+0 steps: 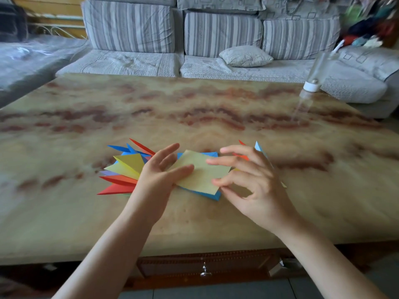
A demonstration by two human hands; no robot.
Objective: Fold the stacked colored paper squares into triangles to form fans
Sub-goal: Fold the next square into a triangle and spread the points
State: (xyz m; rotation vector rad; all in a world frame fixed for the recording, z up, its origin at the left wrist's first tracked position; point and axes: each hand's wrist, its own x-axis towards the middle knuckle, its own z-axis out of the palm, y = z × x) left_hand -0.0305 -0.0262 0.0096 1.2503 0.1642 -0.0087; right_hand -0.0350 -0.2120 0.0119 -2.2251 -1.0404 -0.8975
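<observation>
We sit at a glossy marble-patterned table facing a striped grey sofa with a small pillow, and a clear bottle stands near the far right edge. Toward the near edge, the yellow paper square lies on blue sheets, between a fan of folded triangles and more triangles behind our right hand. Our left hand lies open, thumb on the square, and the right is spread wide, curved fingertips touching its right edge; the tabletop runs broad beyond and on either side.
</observation>
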